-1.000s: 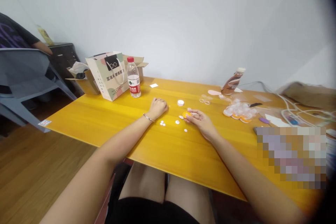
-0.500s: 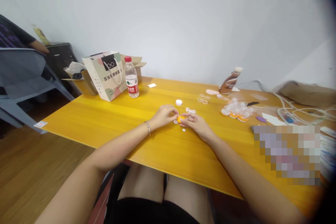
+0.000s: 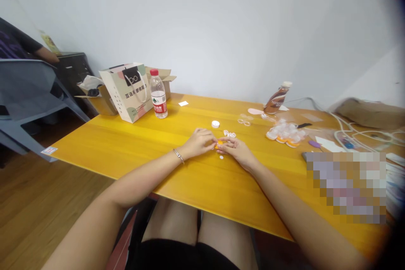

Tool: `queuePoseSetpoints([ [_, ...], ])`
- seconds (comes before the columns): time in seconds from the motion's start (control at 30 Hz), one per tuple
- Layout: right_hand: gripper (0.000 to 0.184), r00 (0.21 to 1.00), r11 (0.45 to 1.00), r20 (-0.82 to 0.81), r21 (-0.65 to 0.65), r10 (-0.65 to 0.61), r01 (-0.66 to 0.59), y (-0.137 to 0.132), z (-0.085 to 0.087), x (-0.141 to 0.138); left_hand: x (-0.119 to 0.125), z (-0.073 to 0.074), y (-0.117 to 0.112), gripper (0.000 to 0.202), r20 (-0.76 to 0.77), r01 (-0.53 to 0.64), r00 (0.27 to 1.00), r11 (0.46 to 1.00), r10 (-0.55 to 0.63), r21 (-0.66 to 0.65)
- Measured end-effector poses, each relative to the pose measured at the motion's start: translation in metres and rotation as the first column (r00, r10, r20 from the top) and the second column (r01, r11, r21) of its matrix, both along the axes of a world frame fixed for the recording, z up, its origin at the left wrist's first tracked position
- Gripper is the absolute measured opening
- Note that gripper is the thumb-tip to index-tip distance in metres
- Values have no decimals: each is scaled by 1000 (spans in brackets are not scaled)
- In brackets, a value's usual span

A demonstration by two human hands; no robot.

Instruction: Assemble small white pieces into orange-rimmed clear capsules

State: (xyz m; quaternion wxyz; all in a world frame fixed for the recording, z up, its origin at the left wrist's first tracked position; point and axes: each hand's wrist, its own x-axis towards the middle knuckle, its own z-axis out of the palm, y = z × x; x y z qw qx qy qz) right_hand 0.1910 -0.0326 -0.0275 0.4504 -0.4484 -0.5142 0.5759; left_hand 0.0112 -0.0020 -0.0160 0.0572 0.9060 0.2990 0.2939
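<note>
My left hand point(image 3: 199, 142) and my right hand point(image 3: 236, 148) meet over the yellow table point(image 3: 126, 143), fingers pinched together on a small orange piece point(image 3: 219, 143) held between them. A silver bracelet sits on my left wrist. A tiny white disc point(image 3: 221, 157) lies on the table just below the hands. A white cap point(image 3: 215, 124) and some small white cut-out shapes point(image 3: 230, 133) lie just beyond them.
A paper shopping bag point(image 3: 128, 90), a water bottle point(image 3: 158, 93) and a cardboard box stand at the back left. A brown drink bottle point(image 3: 276, 98), a heap of clear and orange pieces point(image 3: 286, 133) and cables point(image 3: 360, 135) lie right. Another person sits far left by a grey chair point(image 3: 28, 93).
My left hand moved right from its resting spot and joined my right hand on the orange piece. The small white discs that lay left of the piece are no longer visible.
</note>
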Motion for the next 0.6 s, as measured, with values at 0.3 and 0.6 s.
queuePoseSetpoints([
  [0.3, 34, 999, 999, -33, -9, -34, 34, 3, -2, 0, -4, 3, 1, 25, -95, 45, 995, 996, -38, 79],
  [0.6, 30, 986, 998, -154, 11, -59, 61, 1, 4, 2, -8, 4, 2, 29, -172, 102, 983, 978, -70, 182],
])
